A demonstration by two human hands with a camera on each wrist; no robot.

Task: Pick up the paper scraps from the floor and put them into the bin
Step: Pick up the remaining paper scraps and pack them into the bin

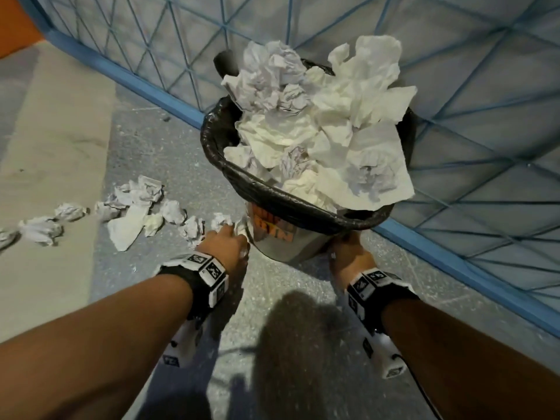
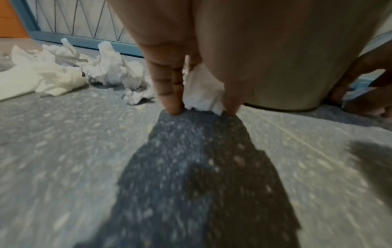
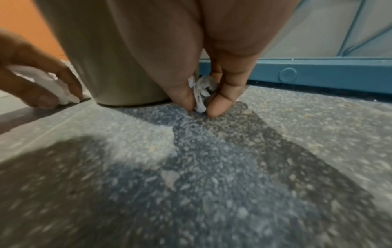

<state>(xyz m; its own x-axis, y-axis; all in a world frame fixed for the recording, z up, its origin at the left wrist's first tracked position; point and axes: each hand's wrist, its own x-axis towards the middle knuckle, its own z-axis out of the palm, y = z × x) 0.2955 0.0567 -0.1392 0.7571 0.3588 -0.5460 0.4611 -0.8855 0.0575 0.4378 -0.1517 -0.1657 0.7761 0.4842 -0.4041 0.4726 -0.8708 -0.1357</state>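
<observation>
Speckled floor point(image 1: 297, 286) under bin point(image 1: 281, 247), scraps point(image 1: 133, 207)

Speckled grey floor point(image 1: 297, 286) lying underfoot; blue-framed wire lattice panel point(image 1: 454, 86) running from ten to four o'clock; orange wall point(image 1: 15, 28) showing at eleven o'clock.

1. The round grey bin with a black liner point(image 1: 274, 247) stands on the speckled grey floor point(image 1: 288, 298), just in front of the blue-framed wire-mesh panel point(image 1: 145, 86).
2. A heap of crumpled white paper point(image 1: 318, 125) fills the bin and rises above its rim.
3. Loose crumpled white paper scraps point(image 1: 133, 207) lie on the floor to the bin's left.
4. The left hand point(image 1: 225, 242) is at the bin's left base, around a white scrap point(image 2: 201, 90).
5. The right hand point(image 1: 348, 253) is at the bin's right base, around a small scrap point(image 3: 201, 90).
</observation>
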